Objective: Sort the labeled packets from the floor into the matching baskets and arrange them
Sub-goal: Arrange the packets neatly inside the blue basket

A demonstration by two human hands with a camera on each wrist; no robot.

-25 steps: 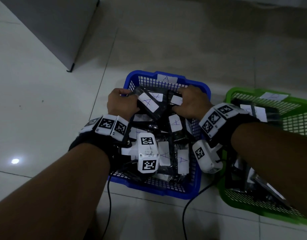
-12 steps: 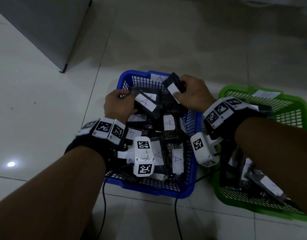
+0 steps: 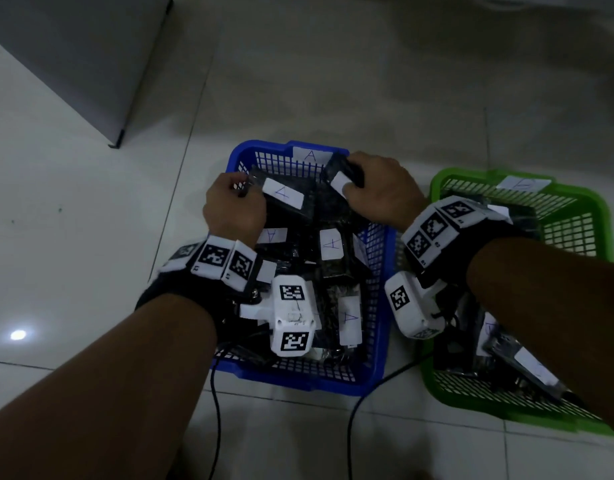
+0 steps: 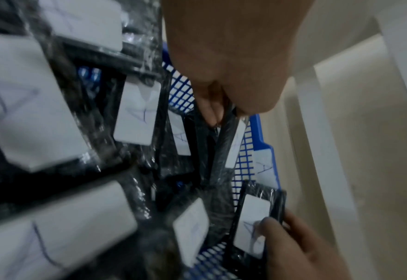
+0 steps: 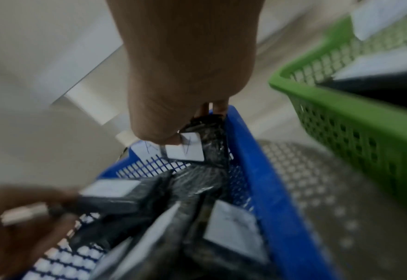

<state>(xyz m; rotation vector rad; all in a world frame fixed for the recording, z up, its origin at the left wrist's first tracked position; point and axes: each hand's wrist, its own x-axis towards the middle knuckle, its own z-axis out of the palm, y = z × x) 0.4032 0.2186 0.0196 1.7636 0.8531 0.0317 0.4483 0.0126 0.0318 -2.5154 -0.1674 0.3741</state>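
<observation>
A blue basket (image 3: 380, 327) tagged "A" on its far rim holds several black packets with white "A" labels. My left hand (image 3: 234, 209) grips one such packet (image 3: 285, 199) at the basket's far left corner; the left wrist view shows fingers (image 4: 212, 111) pinching its dark edge. My right hand (image 3: 378, 192) holds another black packet (image 3: 342, 171) raised over the far rim, thumb on its label (image 5: 185, 149). A green basket (image 3: 600, 216) to the right holds more labelled packets.
A grey cabinet corner (image 3: 115, 142) stands on the pale tiled floor at the far left. Two black cables (image 3: 215, 410) trail from the wrist cameras toward me over the tiles. A bright light reflection (image 3: 18, 335) shows on the floor at left.
My right hand has lifted its packet out of the pile and up to the basket's far rim. My left hand keeps hold of its packet at the far left corner.
</observation>
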